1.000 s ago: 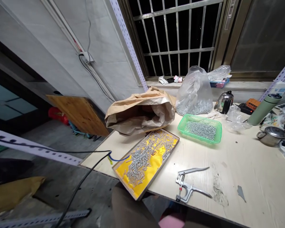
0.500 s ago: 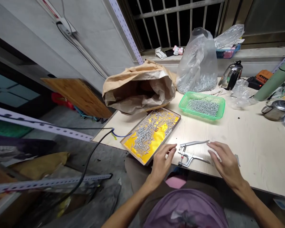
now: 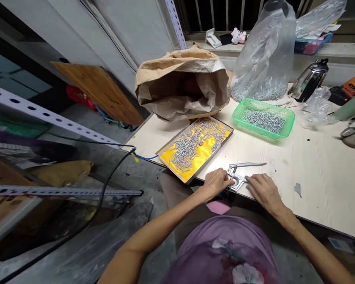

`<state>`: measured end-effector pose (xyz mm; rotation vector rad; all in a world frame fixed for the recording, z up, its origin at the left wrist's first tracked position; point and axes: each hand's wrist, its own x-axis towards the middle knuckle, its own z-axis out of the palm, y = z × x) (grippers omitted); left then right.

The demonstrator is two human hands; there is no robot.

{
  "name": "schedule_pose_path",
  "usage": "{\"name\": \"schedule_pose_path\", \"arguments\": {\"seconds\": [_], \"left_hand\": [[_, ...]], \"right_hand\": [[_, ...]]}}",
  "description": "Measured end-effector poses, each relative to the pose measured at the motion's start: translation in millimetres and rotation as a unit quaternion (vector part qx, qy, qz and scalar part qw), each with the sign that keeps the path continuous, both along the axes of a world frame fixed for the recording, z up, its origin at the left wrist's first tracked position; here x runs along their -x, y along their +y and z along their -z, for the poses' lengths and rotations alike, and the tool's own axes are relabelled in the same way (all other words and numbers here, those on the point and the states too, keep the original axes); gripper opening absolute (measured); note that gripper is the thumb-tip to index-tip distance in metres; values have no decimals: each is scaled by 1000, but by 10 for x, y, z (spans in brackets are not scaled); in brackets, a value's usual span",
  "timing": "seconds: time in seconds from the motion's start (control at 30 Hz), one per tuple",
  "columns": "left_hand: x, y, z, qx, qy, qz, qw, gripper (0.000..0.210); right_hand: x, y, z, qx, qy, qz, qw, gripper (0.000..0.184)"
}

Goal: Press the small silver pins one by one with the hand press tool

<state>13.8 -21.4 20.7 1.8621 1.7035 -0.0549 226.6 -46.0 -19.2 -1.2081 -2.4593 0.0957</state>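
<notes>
Silver spring-loaded pliers [image 3: 239, 180] lie at the table's front edge with their handles spread, the upper handle pointing right. My left hand [image 3: 216, 183] is closed on the head end, thumb and fingertips by the red-tipped part. From the right, my right hand [image 3: 264, 190] has its fingers bent over the lower handle and covers most of it. Just left of the pliers, a shallow tray [image 3: 209, 165] with a yellow lining holds many small metal pins or screws [image 3: 185, 152]. What my fingertips grip exactly is partly hidden.
A green plastic basket [image 3: 239, 123] of small metal pieces stands behind the pliers. Farther back are an open brown paper sack [image 3: 180, 85], a clear bag [image 3: 262, 59] of metal pieces and a kettle [image 3: 310, 79]. A grey scrap [image 3: 297, 188] lies at right.
Both hands were apart from the pliers and have come in to grasp them, left at the head, right at the lower handle. The camera view has shifted.
</notes>
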Motion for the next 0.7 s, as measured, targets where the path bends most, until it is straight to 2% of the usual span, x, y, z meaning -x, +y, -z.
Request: {"name": "schedule_pose_path", "arguments": {"seconds": [0.1, 0.23, 0.43, 0.53, 0.6, 0.7], "left_hand": [[-32, -27, 40, 11, 8, -6, 1000, 25], [-108, 56, 102, 3, 25, 16, 1000, 22], [-48, 241, 196, -4, 35, 102, 994, 20], [112, 283, 209, -65, 19, 177, 982, 19], [180, 349, 166, -106, -8, 192, 976, 20], [101, 596, -62, -169, -79, 141, 972, 17]], "right_hand": [[1, 33, 83, -1, -3, 11, 1000, 29], [13, 116, 86, 5, 36, 25, 999, 30], [-37, 183, 79, 20, 82, 50, 995, 26], [-125, 213, 120, 20, 104, 80, 991, 25], [-171, 234, 150, 19, 116, 97, 988, 25], [-189, 260, 181, 8, 121, 102, 987, 25]]}}
